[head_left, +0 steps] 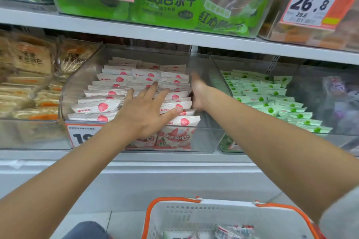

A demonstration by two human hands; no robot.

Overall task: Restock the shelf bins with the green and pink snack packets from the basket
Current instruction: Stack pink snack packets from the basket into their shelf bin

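Left hand [143,112] lies flat, fingers spread, on glossy pink packets [108,93] in a clear bin [81,75]; right hand [197,91] at its three o'clock wall, grip unclear.

White metal shelving fills the view. An upper shelf board [136,31] runs across, sloping down toward the right, and a perforated upright [273,64] stands behind it at the back right. Above the board's right end hangs an orange-and-white price tag [310,2] reading 26.8. Below the lower shelf edge [58,154] is a plain white base panel [174,180]. Pale floor tiles [126,225] lie beneath, under even, bright light.
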